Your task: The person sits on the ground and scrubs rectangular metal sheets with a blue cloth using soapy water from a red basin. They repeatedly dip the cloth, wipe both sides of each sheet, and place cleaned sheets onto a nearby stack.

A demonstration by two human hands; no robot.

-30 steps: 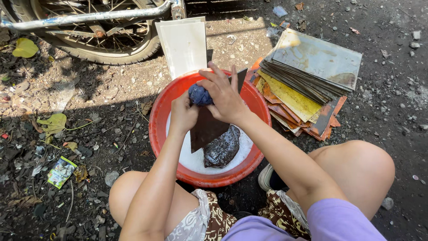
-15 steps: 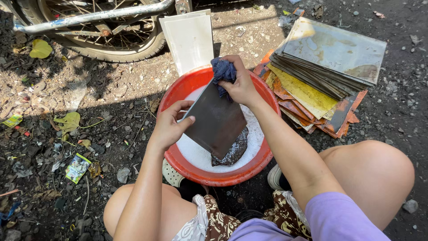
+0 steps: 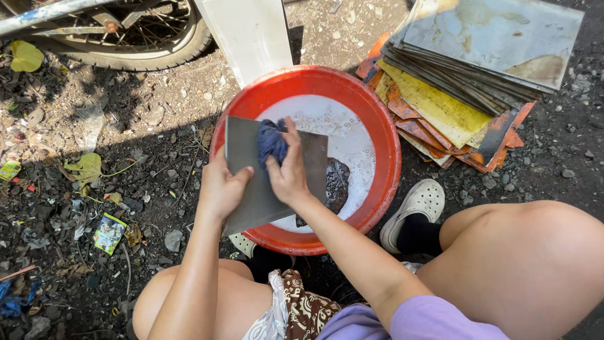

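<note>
Outdoor dirt ground (image 3: 145, 119), gravel and dry leaves, harsh sun. Far left – a snack wrapper (image 3: 109, 232) in the litter, a bike tyre (image 3: 151, 47) up top. Left hand (image 3: 221, 187) clamps the near-left edge of a flat grey metal sheet (image 3: 251, 192), fingers wrapped over it, thumb on top. The sheet is tilted, lying across the rim of a round red plastic basin (image 3: 384, 151) of soapy white water. Right hand (image 3: 288, 175) is closed on a bunched blue cloth (image 3: 270, 141), pressed to the sheet's upper face. Right – a fanned stack of rusty, yellowed sheets (image 3: 453, 107).

Risk: the sheet is wet and thin-edged – a slip could cut a palm or drop it into the suds. The basin looks light and could tip.
</note>
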